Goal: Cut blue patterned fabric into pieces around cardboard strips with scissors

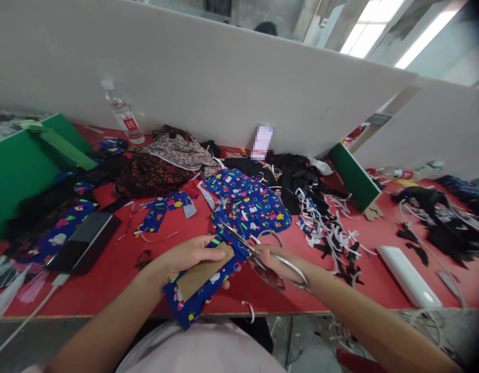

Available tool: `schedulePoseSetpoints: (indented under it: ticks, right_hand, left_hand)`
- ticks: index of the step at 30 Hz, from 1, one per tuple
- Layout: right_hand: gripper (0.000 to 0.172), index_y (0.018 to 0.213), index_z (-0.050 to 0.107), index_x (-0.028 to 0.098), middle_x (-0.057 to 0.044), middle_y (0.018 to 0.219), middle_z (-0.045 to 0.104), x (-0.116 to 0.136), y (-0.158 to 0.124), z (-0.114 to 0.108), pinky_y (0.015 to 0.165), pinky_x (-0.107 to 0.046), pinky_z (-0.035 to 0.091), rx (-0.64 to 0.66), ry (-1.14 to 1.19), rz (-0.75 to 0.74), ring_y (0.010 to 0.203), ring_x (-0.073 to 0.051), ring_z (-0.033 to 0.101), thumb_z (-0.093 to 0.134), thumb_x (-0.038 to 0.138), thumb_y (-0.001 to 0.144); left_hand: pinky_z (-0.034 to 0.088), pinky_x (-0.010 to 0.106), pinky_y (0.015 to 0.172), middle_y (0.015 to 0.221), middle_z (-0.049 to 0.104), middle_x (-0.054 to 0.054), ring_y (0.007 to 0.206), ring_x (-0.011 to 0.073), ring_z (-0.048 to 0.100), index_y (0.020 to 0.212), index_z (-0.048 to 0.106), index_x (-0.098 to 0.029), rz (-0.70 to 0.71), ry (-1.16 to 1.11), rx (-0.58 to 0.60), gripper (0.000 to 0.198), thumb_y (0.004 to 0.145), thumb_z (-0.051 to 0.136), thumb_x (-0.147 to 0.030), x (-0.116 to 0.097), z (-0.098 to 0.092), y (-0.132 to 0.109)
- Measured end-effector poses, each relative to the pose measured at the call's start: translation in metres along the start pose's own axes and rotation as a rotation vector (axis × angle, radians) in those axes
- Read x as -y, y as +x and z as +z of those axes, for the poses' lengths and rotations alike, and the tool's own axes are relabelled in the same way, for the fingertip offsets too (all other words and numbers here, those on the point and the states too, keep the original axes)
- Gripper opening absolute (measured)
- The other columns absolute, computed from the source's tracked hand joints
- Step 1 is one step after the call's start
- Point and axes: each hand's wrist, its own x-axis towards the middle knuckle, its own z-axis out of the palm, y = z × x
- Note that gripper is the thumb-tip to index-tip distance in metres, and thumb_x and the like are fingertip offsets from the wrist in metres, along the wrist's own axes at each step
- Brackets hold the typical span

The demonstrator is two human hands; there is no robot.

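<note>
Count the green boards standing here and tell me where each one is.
2. One green board stands at the far left, cut off by the picture's edge; the second green board stands right of the black cloth heap. No others show.

The phone (262, 142) was blurred — its screen unreadable. Cloth (188, 314) hid part of the left hand (192, 254), and card (203, 271) covered some of that cloth. The left edge cut off a green board (12, 178); the partition (208, 77) hid all but the top of a head (266, 28).

Phone (263, 141) on surface (103, 280), by partition (208, 88); water btl (125, 115) L of phone, scissors (243, 242) in front, fabric scraps (325, 233) front-R.
</note>
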Motion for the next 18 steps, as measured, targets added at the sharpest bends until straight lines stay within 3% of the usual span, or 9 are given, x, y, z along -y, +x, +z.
schedulePoseSetpoints:
  ticks: [7,11,15,18]
  right_hand:
    - [0.062,0.079,0.047,0.018,0.005,0.055,0.043,0.004,0.002,0.000,0.031,-0.019,0.032,0.001,0.006,0.003,0.036,-0.005,0.038,0.030,0.078,0.073]
    - [0.063,0.079,0.048,0.017,0.007,0.051,0.041,0.001,0.004,0.002,0.026,-0.017,0.025,-0.032,0.039,0.012,0.030,-0.003,0.031,0.035,0.078,0.071]
    - [0.056,0.070,0.044,0.018,0.008,0.049,0.040,0.001,0.010,0.004,0.025,-0.018,0.023,-0.214,0.081,0.025,0.027,-0.003,0.030,0.037,0.074,0.075]
    - [0.050,0.070,0.044,0.018,0.007,0.049,0.041,0.003,0.018,0.004,0.027,-0.019,0.026,-0.343,0.138,0.031,0.029,-0.004,0.032,0.038,0.067,0.080]
  left_hand:
    - [0.048,0.024,0.049,0.075,0.067,0.008,0.060,0.0205,0.067,0.096,0.058,-0.016,-0.011,-0.017,0.012,0.028,0.075,0.062,-0.033,0.002,0.001,0.001]
    - [0.048,0.023,0.048,0.076,0.067,0.009,0.059,0.0198,0.066,0.096,0.059,-0.015,-0.011,-0.017,0.012,0.027,0.075,0.062,-0.032,0.001,0.001,0.000]
    - [0.048,0.023,0.047,0.076,0.068,0.009,0.059,0.0199,0.066,0.093,0.060,-0.013,0.012,-0.028,-0.036,0.026,0.075,0.063,-0.031,0.000,-0.001,0.001]
    - [0.051,0.027,0.049,0.072,0.068,0.007,0.055,0.0178,0.064,0.093,0.057,-0.015,0.112,-0.121,-0.197,0.024,0.076,0.062,-0.031,0.001,-0.002,0.010]
